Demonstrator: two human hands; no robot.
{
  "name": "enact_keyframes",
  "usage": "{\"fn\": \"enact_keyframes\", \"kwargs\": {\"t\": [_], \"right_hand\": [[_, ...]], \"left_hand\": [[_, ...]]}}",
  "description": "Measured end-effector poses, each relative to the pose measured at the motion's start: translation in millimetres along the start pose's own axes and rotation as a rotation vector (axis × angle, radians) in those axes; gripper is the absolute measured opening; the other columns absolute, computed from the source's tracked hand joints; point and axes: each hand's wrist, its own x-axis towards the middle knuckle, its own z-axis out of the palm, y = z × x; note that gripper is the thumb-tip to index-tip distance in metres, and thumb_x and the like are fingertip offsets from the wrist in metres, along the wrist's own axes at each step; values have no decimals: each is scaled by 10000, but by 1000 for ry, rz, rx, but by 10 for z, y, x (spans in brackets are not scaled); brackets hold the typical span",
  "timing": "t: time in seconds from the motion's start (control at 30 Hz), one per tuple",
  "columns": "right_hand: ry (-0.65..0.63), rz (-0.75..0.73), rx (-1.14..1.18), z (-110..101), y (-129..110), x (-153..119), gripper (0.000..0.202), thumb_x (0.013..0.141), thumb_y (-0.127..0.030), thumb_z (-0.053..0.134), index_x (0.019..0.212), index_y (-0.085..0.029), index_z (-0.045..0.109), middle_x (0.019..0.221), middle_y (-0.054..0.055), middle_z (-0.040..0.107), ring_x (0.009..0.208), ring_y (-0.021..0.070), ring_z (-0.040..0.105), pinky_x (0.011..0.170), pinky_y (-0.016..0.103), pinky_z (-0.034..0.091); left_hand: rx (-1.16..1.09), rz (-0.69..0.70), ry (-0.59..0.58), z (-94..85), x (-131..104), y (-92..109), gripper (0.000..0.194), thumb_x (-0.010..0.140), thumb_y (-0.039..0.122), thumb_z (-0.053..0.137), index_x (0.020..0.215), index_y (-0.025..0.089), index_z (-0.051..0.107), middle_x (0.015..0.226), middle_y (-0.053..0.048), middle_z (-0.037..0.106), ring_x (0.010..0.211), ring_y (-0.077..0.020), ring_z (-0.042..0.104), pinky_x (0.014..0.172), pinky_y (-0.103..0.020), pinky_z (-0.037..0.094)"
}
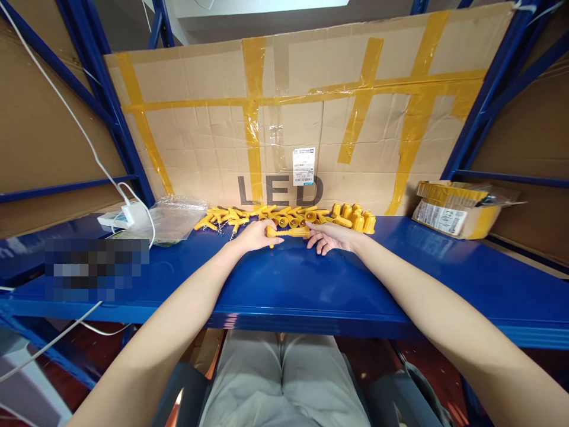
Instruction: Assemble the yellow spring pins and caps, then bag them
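Between my two hands, a yellow plastic piece lies sideways just above the blue shelf surface. My left hand pinches its left end between thumb and fingers. At its right end is my right hand, with thumb and a fingertip against the piece and the other fingers loosely curled. Behind the hands stretches a row of similar yellow parts. Branched yellow pieces, some with small chains, lie on the left of it. Upright yellow cone-like parts stand at its right end.
A large taped cardboard sheet marked LED rises behind the shelf. Clear plastic bags and a white plug with cables lie at the left. An open cardboard box sits at the right. Blue metal posts frame both sides.
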Motion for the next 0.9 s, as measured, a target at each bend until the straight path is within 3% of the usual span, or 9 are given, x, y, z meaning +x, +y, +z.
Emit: {"fn": "enact_keyframes", "kwargs": {"t": [0.13,0.4,0.57,0.67,0.77,0.9], "right_hand": [[-22,-62,-10,9,23,12,437,700,-586,699,809,-170,622,877,90,722,584,130,644,518,226,551],[-10,-45,-8,1,24,29,403,774,-554,642,789,-152,632,879,112,716,560,110,631,515,210,539],[40,-66,142,69,-12,7,289,848,-445,606,848,-157,631,908,105,719,612,122,654,573,218,566],[139,-175,276,144,-71,-5,194,876,-328,591,927,-141,609,906,106,717,644,132,676,638,242,583],[264,-347,408,202,-154,0,120,839,-237,636,902,-161,567,872,67,715,694,143,698,704,265,590],[441,-573,410,180,-219,103,350,669,-258,790,870,-209,508,837,2,700,771,166,706,783,317,581]], "left_hand": [[8,-4,13,-10,-1,7,420,635,565,673,818,204,560,563,32,581,585,-168,528,558,-263,355],[-11,-4,-4,-13,-3,22,399,649,537,668,830,209,532,546,35,584,596,-173,523,566,-260,348],[2,0,6,12,12,-22,425,663,546,671,878,195,563,608,13,616,583,-165,524,575,-266,373],[1,29,52,7,0,-4,548,675,534,678,1078,182,561,727,-9,629,635,-175,561,621,-280,419],[-3,70,117,-8,-17,29,731,716,506,657,1329,188,418,877,-37,628,715,-191,600,661,-291,456],[70,50,118,-11,-11,-1,648,785,472,585,1337,169,433,915,-59,639,764,-214,623,687,-314,475]]}}
